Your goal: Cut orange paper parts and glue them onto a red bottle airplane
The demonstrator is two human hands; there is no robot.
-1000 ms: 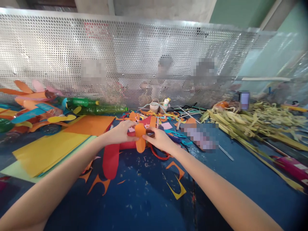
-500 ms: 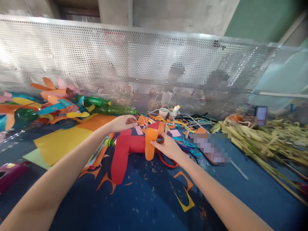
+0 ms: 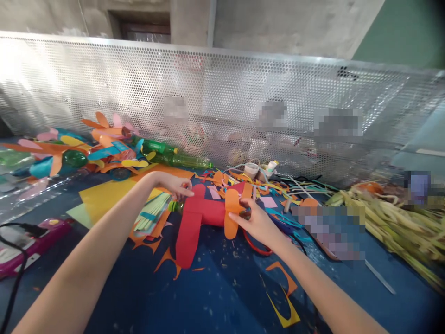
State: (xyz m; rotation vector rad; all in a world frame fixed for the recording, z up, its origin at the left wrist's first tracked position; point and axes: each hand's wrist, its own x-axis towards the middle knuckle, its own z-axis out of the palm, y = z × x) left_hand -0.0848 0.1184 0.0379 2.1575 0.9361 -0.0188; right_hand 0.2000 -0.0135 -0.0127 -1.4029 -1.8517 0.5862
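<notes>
A toy plane made from a plastic bottle wrapped in red paper (image 3: 212, 213) lies in front of me, with long red paper wings (image 3: 188, 243) and a green cap (image 3: 173, 206) at its left end. Across its right end sits a rounded orange paper strip (image 3: 231, 214). My right hand (image 3: 256, 221) grips that end, thumb against the orange strip and fingers behind. My left hand (image 3: 178, 185) is at the far red wing near the cap, its bent fingertips on the paper edge; part of its grip is hidden.
Yellow card (image 3: 100, 197) and a stack of paper strips (image 3: 152, 214) lie left. Finished bottle planes (image 3: 111, 139) pile up far left, near a purple power strip (image 3: 38, 248). Paper scraps (image 3: 283, 304), a pixelated flat object (image 3: 328, 232) and dry husks (image 3: 392, 227) lie right. A perforated metal panel (image 3: 222, 93) stands behind.
My left hand has come down and left from above the scraps onto the plane's far wing. The right hand keeps its hold. The whole view has shifted toward the left.
</notes>
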